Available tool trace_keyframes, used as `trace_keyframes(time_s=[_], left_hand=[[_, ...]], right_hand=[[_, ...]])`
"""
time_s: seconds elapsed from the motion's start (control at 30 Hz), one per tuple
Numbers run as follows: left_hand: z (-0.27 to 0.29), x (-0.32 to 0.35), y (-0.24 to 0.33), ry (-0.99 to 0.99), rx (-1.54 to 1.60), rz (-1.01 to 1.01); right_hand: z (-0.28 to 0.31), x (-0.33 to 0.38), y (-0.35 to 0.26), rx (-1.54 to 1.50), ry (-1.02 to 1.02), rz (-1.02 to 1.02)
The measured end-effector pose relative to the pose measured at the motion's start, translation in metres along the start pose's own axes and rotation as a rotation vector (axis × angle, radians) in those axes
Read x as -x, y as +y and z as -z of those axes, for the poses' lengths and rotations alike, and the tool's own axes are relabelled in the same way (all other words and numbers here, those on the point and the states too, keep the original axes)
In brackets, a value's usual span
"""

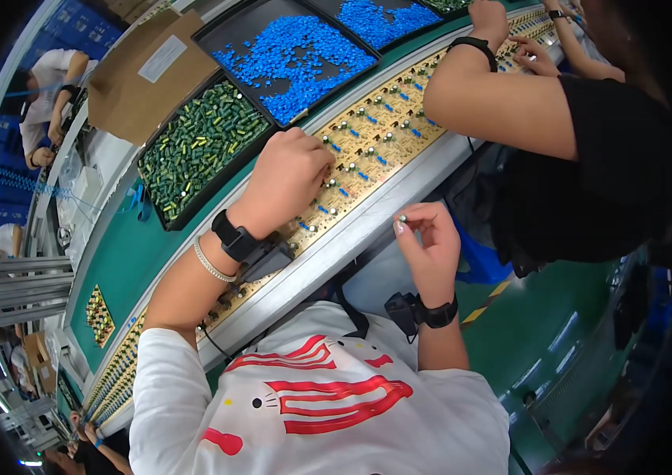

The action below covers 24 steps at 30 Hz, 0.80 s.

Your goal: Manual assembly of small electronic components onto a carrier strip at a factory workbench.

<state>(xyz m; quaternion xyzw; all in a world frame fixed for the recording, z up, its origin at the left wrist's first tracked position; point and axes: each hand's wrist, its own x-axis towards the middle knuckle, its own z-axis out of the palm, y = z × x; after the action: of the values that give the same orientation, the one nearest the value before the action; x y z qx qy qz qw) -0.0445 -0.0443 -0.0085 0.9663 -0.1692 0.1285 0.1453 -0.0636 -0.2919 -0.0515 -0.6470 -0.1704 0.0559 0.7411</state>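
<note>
My left hand point(288, 178) is over the row of tan circuit boards point(367, 162), its fingers curled down at the boards' far edge. Its fingertips are mostly hidden behind the hand, so what they pinch does not show. Closer to my body, beyond the metal rail, my right hand point(433, 241) is raised with thumb and forefinger pinched on a small green capacitor point(403, 218). Blue parts and round-topped capacitors stand on the boards. Just left of my left hand lies a black tray point(181, 220) full of green capacitors.
A second black tray point(217, 33) holds loose blue components. Behind the green tray is an open cardboard box point(126, 95). A metal rail point(352, 229) borders the boards on my side. At right, a co-worker's arm point(502, 115) reaches over the same line. A small populated board point(99, 317) lies at left.
</note>
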Motion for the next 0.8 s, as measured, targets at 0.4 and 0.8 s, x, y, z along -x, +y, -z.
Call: trace_keyframes(time_s=[0.4, 0.8], left_hand=[[-0.004, 0.005, 0.004, -0.026, -0.122, -0.048], [-0.004, 0.006, -0.009, -0.074, -0.16, -0.122]], right_hand=[[-0.038, -0.006, -0.005, 0.048, -0.112, -0.065], [-0.027, -0.037, -0.022, -0.053, -0.151, -0.089]])
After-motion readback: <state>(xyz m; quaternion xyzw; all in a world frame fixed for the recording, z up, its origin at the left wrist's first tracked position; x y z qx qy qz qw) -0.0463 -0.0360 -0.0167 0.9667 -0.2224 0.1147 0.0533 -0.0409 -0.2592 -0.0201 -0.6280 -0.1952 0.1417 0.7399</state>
